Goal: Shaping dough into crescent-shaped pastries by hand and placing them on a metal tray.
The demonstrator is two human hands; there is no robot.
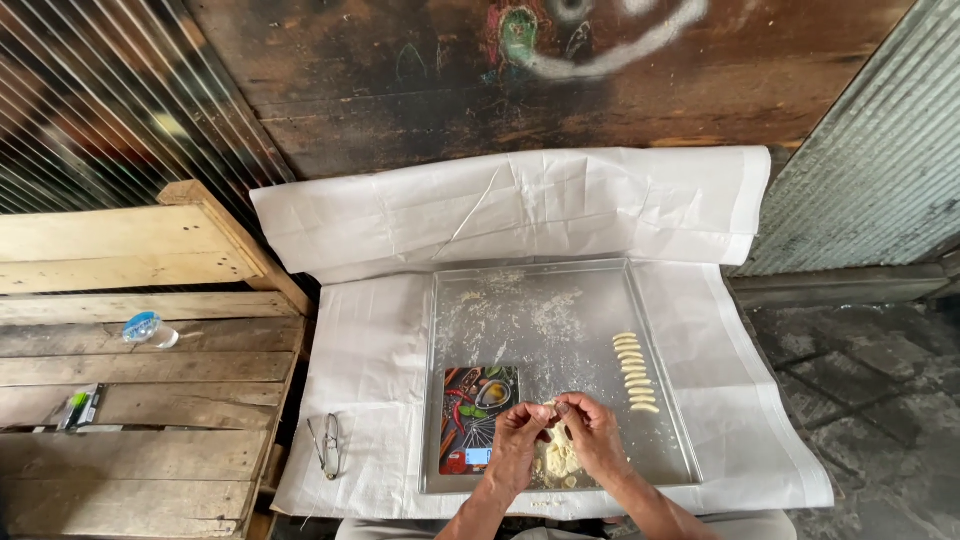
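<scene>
Dark wooden wall [420, 90] behind; corrugated metal sheets [870, 160] beside; wooden pallet [140, 390] left; stone floor [860, 400].

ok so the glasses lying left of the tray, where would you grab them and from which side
Probably at the folded temple arms, from above. The glasses lie flat on the white sheet, left of the metal tray, and open cloth around them leaves room for a pinch from above. The lenses are better left untouched. Both the left hand and right hand are over the dough.
</scene>
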